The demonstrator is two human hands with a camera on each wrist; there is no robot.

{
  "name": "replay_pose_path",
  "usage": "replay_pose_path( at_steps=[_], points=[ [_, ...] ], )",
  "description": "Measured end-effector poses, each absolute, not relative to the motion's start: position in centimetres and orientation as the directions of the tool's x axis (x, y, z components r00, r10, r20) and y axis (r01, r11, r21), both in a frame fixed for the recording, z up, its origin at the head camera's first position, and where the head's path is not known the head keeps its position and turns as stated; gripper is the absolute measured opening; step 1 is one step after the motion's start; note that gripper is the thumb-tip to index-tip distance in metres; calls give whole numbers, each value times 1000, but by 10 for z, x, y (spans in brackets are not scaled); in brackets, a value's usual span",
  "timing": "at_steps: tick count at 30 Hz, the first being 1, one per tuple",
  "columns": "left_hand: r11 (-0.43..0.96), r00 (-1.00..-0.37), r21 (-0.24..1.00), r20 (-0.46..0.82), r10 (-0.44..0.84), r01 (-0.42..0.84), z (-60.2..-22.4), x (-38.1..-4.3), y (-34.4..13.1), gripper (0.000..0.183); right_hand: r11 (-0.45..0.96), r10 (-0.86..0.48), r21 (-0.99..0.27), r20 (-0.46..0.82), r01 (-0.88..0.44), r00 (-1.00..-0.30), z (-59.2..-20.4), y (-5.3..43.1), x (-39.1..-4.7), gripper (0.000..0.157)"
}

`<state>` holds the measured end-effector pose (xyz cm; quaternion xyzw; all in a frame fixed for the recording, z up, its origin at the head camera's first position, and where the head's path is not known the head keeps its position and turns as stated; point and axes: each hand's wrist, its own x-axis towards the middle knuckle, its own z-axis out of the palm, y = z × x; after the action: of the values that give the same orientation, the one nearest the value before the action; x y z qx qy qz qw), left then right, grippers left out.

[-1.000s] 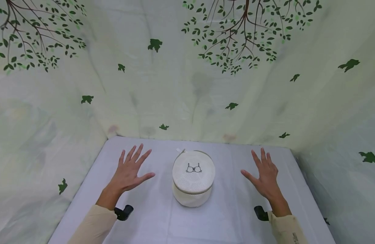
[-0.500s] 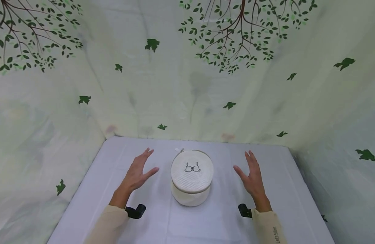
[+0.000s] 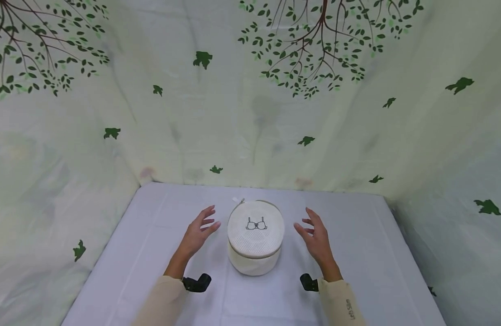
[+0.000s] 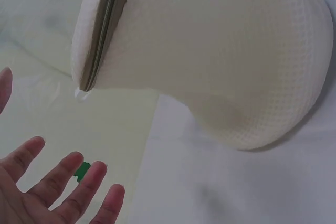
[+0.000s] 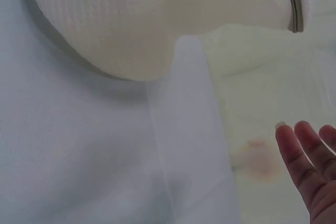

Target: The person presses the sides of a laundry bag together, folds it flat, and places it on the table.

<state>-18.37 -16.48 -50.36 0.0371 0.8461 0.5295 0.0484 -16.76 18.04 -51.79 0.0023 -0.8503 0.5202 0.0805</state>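
A round cream laundry bag for bras (image 3: 256,235) stands upright on the table, its mesh top printed with a bra outline. Its zipper (image 4: 107,24) runs below the rim of the lid, and the side fabric looks dented in both wrist views. To the left of the bag my left hand (image 3: 197,233) hovers with fingers spread and loosely bent, not touching it. On the other side my right hand (image 3: 317,235) is held much the same way, also apart from the bag. Neither hand holds anything.
A white cloth covers the table (image 3: 152,217). Behind and at both sides hang pale curtains (image 3: 242,113) printed with branches and green leaves. Each wrist wears a black camera mount, one at the left wrist (image 3: 198,283) and one at the right wrist (image 3: 308,282).
Both hands have moved inward toward the bag from either side, and their fingers have gone from widely spread to more bent. The bag stays in its place.
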Motion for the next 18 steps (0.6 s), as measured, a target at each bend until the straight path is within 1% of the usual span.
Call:
replay_pose_path(
  at_steps=[5, 10, 13, 16, 18],
  points=[
    [325, -987, 944, -103, 121, -59, -508, -186, -153, 58, 349, 53, -934, 95, -71, -994, -521, 170, -167, 63],
    [229, -978, 963, -175, 114, -145, -508, -188, -144, 58, 191, 15, -981, 51, -47, -999, -526, 159, -169, 66],
    [195, -971, 962, -214, 103, -192, -510, -190, -140, 59, 162, -18, -984, 73, -75, -997, -547, 157, -180, 66],
    [168, -962, 959, -249, 110, -229, -510, -192, -136, 60, 186, -52, -979, 72, -81, -996, -567, 158, -190, 65],
    [172, -956, 954, -268, 120, -246, -509, -193, -134, 61, 192, -48, -980, 41, -50, -998, -561, 155, -190, 67]
  ],
)
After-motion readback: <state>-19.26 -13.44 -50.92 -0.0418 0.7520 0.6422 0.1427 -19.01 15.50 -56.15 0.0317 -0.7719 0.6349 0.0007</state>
